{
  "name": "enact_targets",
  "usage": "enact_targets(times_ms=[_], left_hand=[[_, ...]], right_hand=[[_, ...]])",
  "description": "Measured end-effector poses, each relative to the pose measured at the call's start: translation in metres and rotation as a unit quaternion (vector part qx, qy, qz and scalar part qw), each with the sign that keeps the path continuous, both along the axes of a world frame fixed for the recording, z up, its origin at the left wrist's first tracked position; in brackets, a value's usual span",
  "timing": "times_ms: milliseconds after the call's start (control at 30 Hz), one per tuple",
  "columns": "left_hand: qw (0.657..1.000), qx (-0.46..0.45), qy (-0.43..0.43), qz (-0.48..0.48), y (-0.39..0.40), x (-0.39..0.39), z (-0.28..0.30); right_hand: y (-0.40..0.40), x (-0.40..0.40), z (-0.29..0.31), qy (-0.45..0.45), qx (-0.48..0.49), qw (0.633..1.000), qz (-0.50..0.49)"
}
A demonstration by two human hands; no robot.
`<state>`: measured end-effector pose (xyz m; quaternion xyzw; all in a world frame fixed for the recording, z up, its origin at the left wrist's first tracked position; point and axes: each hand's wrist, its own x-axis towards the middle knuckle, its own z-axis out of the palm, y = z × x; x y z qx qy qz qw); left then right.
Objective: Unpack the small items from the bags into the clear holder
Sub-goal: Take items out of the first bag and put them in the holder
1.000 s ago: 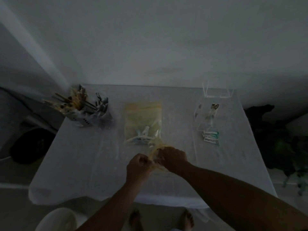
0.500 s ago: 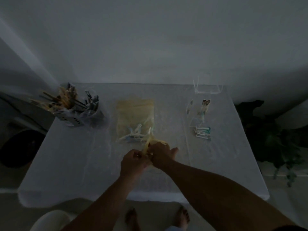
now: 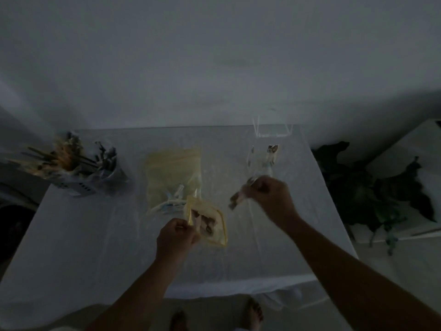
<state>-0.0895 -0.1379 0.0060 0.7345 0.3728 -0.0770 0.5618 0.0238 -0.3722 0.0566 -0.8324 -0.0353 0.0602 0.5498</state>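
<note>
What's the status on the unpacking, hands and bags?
Left hand pinches small yellow-edged bag. Right hand grips a small item, blurred, near the clear holder. Path looks unobstructed.

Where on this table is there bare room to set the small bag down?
Bare cloth lies left of the left hand, between the cup of utensils and the table's near edge, and along the near edge right of the small bag. Crowded: around the large bag and the clear holder by the right hand.

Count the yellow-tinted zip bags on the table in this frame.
2: a small bag held by the left hand near centre, and a larger bag lying flat behind it.
</note>
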Motion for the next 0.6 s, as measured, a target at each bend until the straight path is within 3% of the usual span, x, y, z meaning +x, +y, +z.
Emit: enact_targets(times_ms=[100, 233, 433, 600], left_hand=[[1.0, 0.013, -0.002, 0.0, -0.002, 0.001, -0.001], [0.999, 0.031, 0.004, -0.03, -0.003, 0.005, -0.002], [1.0, 0.014, -0.002, -0.018, -0.007, 0.003, 0.001], [1.0, 0.01, -0.011, -0.009, -0.004, 0.005, 0.002]], right_hand=[[-0.033, 0.047, 0.004, 0.003, 0.037, 0.982, -0.184], [-0.053, 0.112, -0.002, 0.013, 0.044, 0.944, -0.326], [-0.052, 0.149, -0.017, 0.02, -0.053, 0.934, -0.353], [-0.049, 0.158, -0.017, 0.029, -0.062, 0.93, -0.361]])
